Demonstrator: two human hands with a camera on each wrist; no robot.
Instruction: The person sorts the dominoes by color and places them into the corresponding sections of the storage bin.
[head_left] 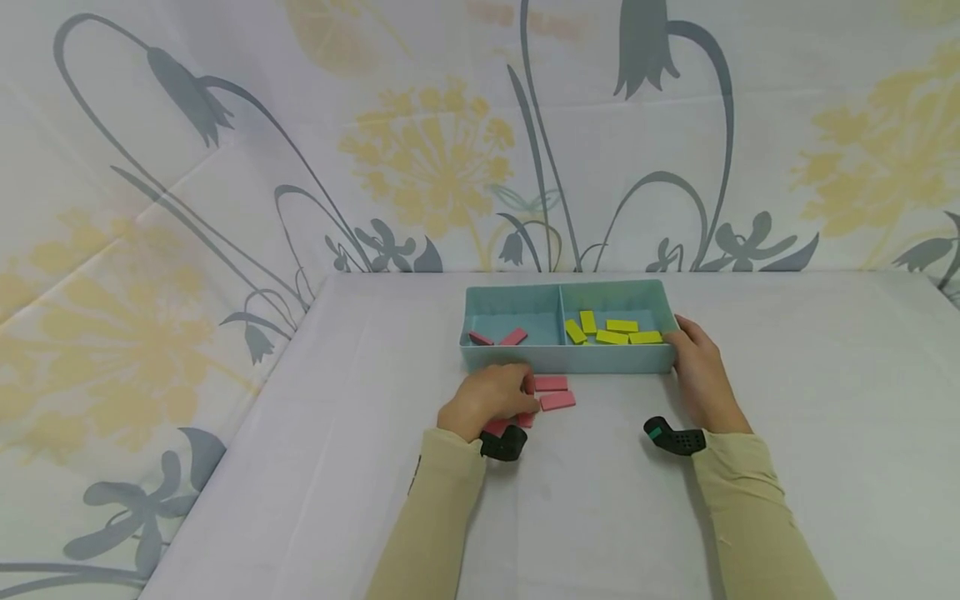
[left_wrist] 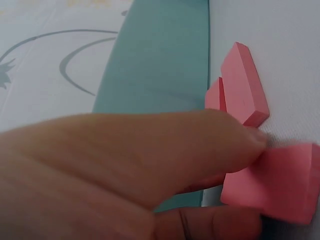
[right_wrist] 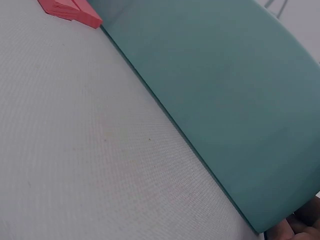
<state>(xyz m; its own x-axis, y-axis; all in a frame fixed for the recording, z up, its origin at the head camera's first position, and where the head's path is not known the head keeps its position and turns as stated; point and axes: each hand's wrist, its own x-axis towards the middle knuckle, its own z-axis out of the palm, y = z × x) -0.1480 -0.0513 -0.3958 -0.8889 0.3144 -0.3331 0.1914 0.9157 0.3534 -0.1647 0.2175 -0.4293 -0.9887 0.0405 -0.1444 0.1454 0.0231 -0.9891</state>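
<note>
Head view: the left hand (head_left: 491, 393) curls beside pink blocks (head_left: 557, 402) before the divided turquoise box (head_left: 577, 361), grip unclear; the right hand (head_left: 701, 371), fingers curled, grips its end. Pinching blocks singly should help.

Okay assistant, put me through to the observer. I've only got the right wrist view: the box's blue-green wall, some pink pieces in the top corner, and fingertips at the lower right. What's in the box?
Observer: The head view shows five yellow blocks in the right compartment.
Operator: And what about the other side?
Observer: Two pink blocks lie in the left compartment.
Operator: Where's the left hand? I can't see it.
Observer: The left hand is in front of the box, among the loose pink blocks.
</note>
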